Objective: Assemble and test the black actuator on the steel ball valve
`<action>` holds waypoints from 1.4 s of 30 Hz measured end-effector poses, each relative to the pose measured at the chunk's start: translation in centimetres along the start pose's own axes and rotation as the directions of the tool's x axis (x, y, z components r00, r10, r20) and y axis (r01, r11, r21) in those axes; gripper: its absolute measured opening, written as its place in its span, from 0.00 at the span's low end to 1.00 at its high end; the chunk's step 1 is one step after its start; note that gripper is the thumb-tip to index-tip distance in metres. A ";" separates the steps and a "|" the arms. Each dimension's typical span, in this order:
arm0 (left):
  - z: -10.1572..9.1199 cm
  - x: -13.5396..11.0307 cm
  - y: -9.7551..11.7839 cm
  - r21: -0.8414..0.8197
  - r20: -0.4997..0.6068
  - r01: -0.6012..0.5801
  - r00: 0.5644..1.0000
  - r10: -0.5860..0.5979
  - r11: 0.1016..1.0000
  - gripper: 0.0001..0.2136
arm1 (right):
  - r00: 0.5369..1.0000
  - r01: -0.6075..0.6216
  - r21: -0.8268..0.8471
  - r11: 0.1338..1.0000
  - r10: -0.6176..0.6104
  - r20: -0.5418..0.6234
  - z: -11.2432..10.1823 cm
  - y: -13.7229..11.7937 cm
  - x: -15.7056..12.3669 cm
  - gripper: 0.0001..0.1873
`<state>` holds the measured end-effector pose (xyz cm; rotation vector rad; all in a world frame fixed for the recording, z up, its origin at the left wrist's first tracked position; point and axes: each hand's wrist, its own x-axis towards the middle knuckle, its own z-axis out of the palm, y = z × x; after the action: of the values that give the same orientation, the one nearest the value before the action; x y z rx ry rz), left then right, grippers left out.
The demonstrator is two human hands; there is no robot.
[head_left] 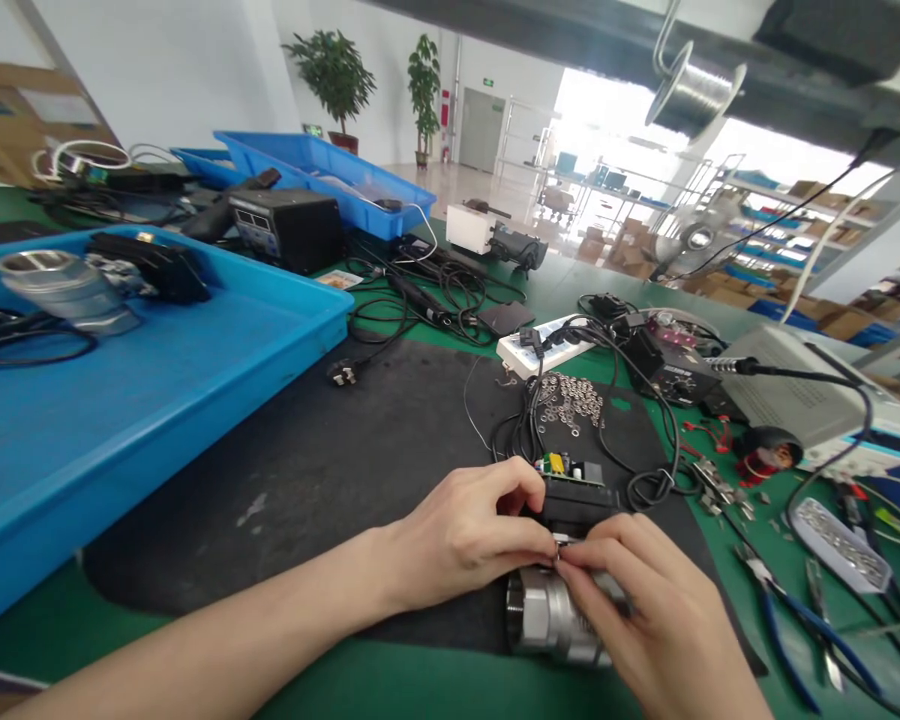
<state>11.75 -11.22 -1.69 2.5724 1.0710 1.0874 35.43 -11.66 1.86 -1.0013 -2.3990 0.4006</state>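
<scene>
Lying on its side at the front of the black mat (292, 470) is a silvery metal valve body (551, 620) with a threaded end facing left. Just behind it sits a black housing (577, 503) with a circuit board (570, 468) on top, carrying a yellow part. My left hand (465, 525) reaches in from the left, its thumb and finger pinched over the gap between the valve body and the housing. From the right, my right hand (645, 580) meets it there, also in a pinch and covering part of the valve body. Whatever small piece the fingertips hold is too hidden to name.
Small metal rings (570, 400) lie behind the housing, near a white power strip (547, 345) and tangled cables. A blue tray (270, 300) with another valve stands left. Pliers (776, 610), a small parts dish (840, 545) and a grey bench instrument (795, 400) are at the right.
</scene>
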 end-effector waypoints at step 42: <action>-1.3 1.7 0.1 0.270 -0.042 -0.404 0.902 0.430 0.874 0.15 | 0.949 -0.298 -0.264 0.917 0.315 0.022 -0.4 10.1 4.5 0.09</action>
<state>11.76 -10.31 0.29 3.0874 0.7242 1.2515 38.77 -1.48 -0.77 -1.5146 -2.3959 0.2338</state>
